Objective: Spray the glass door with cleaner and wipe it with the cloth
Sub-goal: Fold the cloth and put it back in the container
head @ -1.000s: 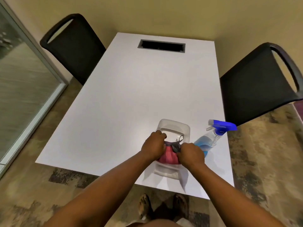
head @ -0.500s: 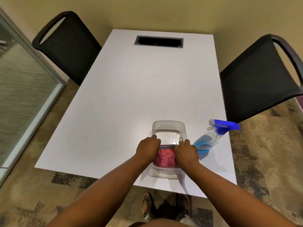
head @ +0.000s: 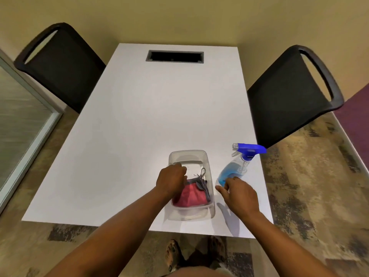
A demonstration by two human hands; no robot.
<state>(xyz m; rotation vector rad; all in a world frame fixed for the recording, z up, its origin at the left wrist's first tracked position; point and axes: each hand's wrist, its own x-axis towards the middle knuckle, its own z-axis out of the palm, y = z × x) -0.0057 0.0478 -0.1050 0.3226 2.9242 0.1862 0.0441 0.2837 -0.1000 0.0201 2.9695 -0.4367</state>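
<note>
I am at the near end of the white table [head: 139, 126], with everything for the job still on it. The clear plastic tub [head: 207, 162] sits at about 6 o'clock on the tabletop, and the red cloth [head: 190, 196] lies bunched in its near half with a grey strap across it. My left hand [head: 172, 179] is down in the tub, fingers curled over the cloth's far edge; I cannot tell whether they have actually pinched fabric. My right hand [head: 238, 193] hovers open and empty just outside the tub's right wall, fingertips close to the base of the spray bottle [head: 234, 169] at 5 o'clock. The bottle stands near the table's right edge, blue trigger head pointing left. The glass door [head: 18, 124] is off at 9 o'clock, well apart from all this, unsprayed as far as I can judge.

Risks as I see them:
- The light tub could lift or skid with the cloth if the strap snags.
- A glancing reach could tip the tall, narrow bottle toward the table edge, and the black chair [head: 285, 102] beyond would not stop it.
- Grabbing the bottle low could leave the trigger awkward to reach.
</note>
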